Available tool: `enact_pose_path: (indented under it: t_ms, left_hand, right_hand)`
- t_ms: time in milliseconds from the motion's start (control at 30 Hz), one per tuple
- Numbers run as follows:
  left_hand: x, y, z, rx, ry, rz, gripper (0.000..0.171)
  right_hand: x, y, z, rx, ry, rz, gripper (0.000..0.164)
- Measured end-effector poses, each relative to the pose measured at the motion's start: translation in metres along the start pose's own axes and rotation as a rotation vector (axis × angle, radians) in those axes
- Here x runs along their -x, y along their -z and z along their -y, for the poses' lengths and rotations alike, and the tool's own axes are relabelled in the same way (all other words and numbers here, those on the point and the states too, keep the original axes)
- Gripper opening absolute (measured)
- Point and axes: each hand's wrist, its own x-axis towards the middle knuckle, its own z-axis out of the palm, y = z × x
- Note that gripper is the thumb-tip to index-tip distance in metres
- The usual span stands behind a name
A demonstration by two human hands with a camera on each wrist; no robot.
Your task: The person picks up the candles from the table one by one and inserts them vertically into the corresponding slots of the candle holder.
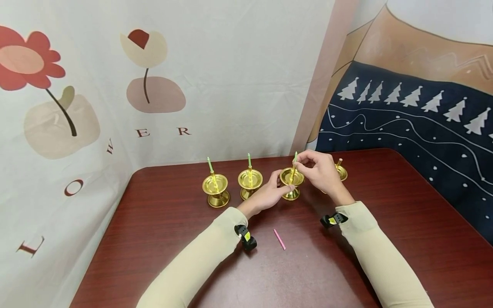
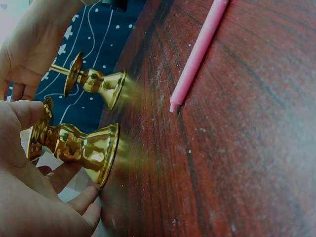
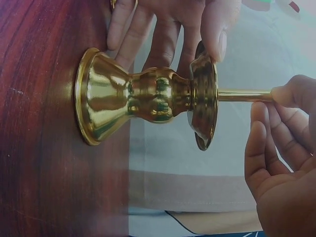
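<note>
Gold-coloured metal all along the back of the desk (image 1: 161, 214), and we pick it up left of centre in the frame: the first holder (image 1: 218, 198) stands there, the first green candle (image 1: 209, 164) set in its stem. Just beside it comes the second holder (image 1: 249, 185), with the second green candle (image 1: 249, 161) pointing up. Now the left hand (image 1: 268, 193), mid-frame, clamped on the third holder (image 1: 291, 194), thumb on the dish rim, fingers round the back! Below, lower middle, the pink candle (image 1: 279, 239) lies flat (a bright little dash on dark red). And here's the right hand (image 1: 319, 172), thumb and fingers together, pinching the third green candle (image 1: 295, 156) where it meets the third holder's stem, tip showing above. Right of centre, partly behind that hand, stands the fourth holder (image 1: 342, 173).
</note>
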Motion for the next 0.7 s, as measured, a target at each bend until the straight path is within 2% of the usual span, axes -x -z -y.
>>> enact_pose_path:
  t_ms: [233,533,700]
  left_hand:
    - [0.0017,0.0002,-0.0028,-0.007,0.002,-0.001,0.076]
    - [0.0027,-0.0005,-0.0037,-0.034,0.004,0.003,0.076]
    - [0.001,-0.0012,-0.0009,-0.047,0.007,-0.002,0.078]
  right_hand:
    - [0.0009,0.0038,0.0026,0.025,-0.053,0.044,0.005]
    - [0.0056,0.0048,0.0022,0.042,-0.07,0.035,0.005]
    - [0.0082,0.0065,0.0004,0.053,-0.089,0.051,0.01]
